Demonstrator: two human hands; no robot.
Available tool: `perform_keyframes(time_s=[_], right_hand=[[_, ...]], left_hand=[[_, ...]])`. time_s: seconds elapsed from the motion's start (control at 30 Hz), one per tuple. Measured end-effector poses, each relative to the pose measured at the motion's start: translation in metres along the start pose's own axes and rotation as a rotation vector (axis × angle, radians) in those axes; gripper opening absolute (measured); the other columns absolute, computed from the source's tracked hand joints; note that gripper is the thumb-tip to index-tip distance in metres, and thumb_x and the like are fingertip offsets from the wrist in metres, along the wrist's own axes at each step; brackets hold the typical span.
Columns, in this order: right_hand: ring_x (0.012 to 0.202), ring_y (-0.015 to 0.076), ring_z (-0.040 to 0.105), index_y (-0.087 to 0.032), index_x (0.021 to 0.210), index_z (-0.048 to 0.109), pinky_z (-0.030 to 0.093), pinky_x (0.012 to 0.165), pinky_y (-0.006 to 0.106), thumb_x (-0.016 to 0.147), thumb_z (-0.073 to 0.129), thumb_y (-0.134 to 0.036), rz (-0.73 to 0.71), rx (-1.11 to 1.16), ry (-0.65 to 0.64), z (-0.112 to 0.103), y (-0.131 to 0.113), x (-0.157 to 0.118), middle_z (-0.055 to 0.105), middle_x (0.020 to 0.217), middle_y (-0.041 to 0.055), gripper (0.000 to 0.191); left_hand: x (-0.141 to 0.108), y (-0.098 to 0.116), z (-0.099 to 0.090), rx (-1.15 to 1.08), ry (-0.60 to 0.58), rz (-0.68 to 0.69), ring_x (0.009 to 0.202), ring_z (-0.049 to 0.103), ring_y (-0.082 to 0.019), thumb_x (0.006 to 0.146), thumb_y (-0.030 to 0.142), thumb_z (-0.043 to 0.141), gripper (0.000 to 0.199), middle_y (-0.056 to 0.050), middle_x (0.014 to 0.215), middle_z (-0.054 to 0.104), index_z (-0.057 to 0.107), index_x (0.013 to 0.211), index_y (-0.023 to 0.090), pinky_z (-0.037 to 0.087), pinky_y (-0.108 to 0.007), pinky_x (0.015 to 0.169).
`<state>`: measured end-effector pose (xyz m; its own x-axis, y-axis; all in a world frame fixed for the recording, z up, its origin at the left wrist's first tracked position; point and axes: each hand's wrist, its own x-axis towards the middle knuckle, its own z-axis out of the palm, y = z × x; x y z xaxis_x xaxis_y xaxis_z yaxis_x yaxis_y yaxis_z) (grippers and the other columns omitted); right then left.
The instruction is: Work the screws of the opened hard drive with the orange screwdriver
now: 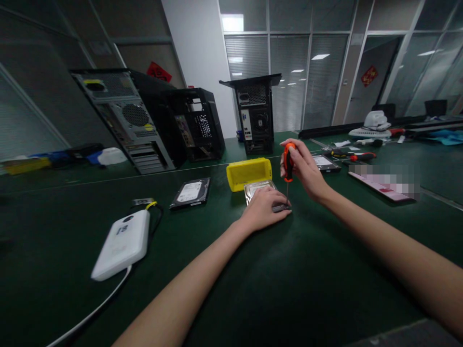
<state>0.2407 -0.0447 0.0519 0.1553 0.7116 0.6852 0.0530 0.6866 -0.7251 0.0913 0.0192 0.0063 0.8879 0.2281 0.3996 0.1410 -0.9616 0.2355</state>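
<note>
My right hand (306,166) is closed around the orange and black handle of a screwdriver (288,164), held upright. Its shaft points down to the near right corner of a silver hard drive (258,186). Over that drive lies my left hand (266,206), fingers curled across its near side and pressing it to the table; the hand hides much of the drive. Whether the tip sits in a screw is too small to tell. Just behind the drive stands a yellow plastic bin (249,173). Another hard drive (191,192) lies flat to the left.
Computer cases (155,120) stand along the back of the green table (224,279). A white power bank (125,243) with a cable lies at the left. On the right are a third hard drive (325,163), red-handled pliers (362,156) and a pink flat object (379,187).
</note>
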Motion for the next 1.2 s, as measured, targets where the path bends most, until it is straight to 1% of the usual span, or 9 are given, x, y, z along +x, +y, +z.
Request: perform_keyframes(time_s=[0.17,0.3,0.43,0.53,0.63,0.77,0.93,1.1,1.2], right_hand=[[0.063,0.0071,0.054,-0.025,0.109,0.05,0.048,0.065,0.024,0.089,0.051,-0.043,-0.004,0.032,-0.012,-0.0002,-0.0031,0.0005,0.052,0.085,-0.0017,0.027],[0.063,0.0072,0.056,-0.024,0.105,0.047,0.05,0.066,0.025,0.088,0.055,-0.038,-0.02,0.063,-0.014,0.0001,-0.0034,0.0007,0.056,0.086,-0.0017,0.024],[0.06,0.0079,0.059,-0.026,0.106,0.043,0.049,0.061,0.024,0.087,0.056,-0.038,0.012,0.067,-0.032,-0.0003,-0.0026,0.0002,0.06,0.082,-0.0025,0.026],[0.057,0.0081,0.058,-0.029,0.114,0.043,0.048,0.056,0.023,0.087,0.057,-0.037,0.017,0.033,-0.003,-0.0002,-0.0032,-0.0011,0.058,0.079,-0.0035,0.031],[0.057,0.0081,0.057,-0.029,0.119,0.045,0.048,0.056,0.023,0.087,0.056,-0.038,0.017,-0.008,0.018,0.0001,-0.0042,-0.0018,0.057,0.078,-0.0033,0.035],[0.056,0.0078,0.056,-0.027,0.112,0.049,0.047,0.054,0.022,0.087,0.055,-0.041,0.004,-0.01,0.017,-0.0002,-0.0047,-0.0011,0.054,0.075,-0.0036,0.03],[0.058,0.0077,0.056,-0.025,0.108,0.051,0.049,0.059,0.023,0.091,0.042,-0.051,0.006,0.022,0.009,-0.0013,-0.0052,-0.0006,0.055,0.075,-0.0026,0.032],[0.067,0.0085,0.057,-0.023,0.103,0.056,0.05,0.063,0.023,0.09,0.048,-0.047,-0.018,0.0,0.039,-0.0041,-0.0068,0.0016,0.056,0.085,0.0002,0.029],[0.069,0.0085,0.057,-0.023,0.102,0.057,0.051,0.065,0.023,0.089,0.051,-0.045,-0.014,-0.003,0.056,-0.0077,-0.0059,0.0036,0.056,0.087,0.0005,0.026]], left_hand=[[0.0001,0.0,0.0001,0.0,-0.004,0.001,0.098,0.057,-0.022,0.082,0.03,0.064,0.018,-0.002,0.104,0.07,0.072,0.097,0.022,0.041,-0.039,0.092],[0.0003,0.0002,0.0,0.002,0.002,0.01,0.097,0.057,-0.022,0.081,0.029,0.065,0.017,-0.002,0.102,0.071,0.073,0.095,0.023,0.041,-0.038,0.091],[0.0003,0.0005,0.0,0.005,0.002,0.006,0.098,0.057,-0.022,0.082,0.03,0.065,0.017,-0.002,0.102,0.071,0.072,0.095,0.023,0.041,-0.039,0.092],[0.0003,0.0004,0.0,0.007,0.002,0.006,0.098,0.057,-0.022,0.081,0.03,0.066,0.017,-0.002,0.102,0.071,0.072,0.095,0.023,0.04,-0.039,0.092],[0.0001,0.0002,0.0001,0.01,0.002,0.013,0.097,0.057,-0.022,0.082,0.03,0.065,0.018,-0.002,0.102,0.071,0.072,0.096,0.022,0.041,-0.039,0.091],[-0.0005,0.0,0.0006,0.003,0.005,0.008,0.098,0.057,-0.022,0.082,0.03,0.065,0.018,-0.001,0.103,0.071,0.072,0.097,0.023,0.041,-0.039,0.092],[-0.0005,0.0004,0.0009,-0.005,0.006,0.0,0.098,0.058,-0.022,0.081,0.029,0.065,0.017,-0.001,0.103,0.071,0.072,0.096,0.023,0.041,-0.039,0.092],[0.0001,-0.0001,0.0003,-0.009,0.002,0.003,0.097,0.058,-0.022,0.081,0.028,0.065,0.017,-0.002,0.103,0.071,0.072,0.096,0.023,0.041,-0.038,0.091],[0.0,-0.0004,0.0002,-0.005,0.001,0.007,0.097,0.058,-0.022,0.081,0.029,0.065,0.018,-0.002,0.103,0.071,0.072,0.096,0.023,0.041,-0.038,0.091]])
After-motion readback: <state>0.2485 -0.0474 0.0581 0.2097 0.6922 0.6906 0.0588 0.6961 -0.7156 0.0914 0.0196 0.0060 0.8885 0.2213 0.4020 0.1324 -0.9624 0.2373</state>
